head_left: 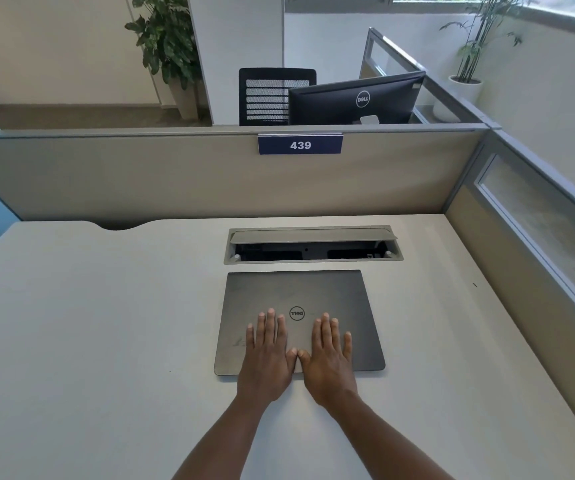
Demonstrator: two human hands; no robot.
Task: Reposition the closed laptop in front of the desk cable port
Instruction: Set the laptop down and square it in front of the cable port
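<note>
From your head camera, the closed laptop (296, 306) is lying flat on the tabletop (106, 323), just in front of the open cable port (313, 244), its far edge near the port's frame. You are resting your left hand (268, 355) and right hand (329, 358) palm down on the lid, fingers spread flat and gripping nothing, thumbs touching near the laptop's near edge.
</note>
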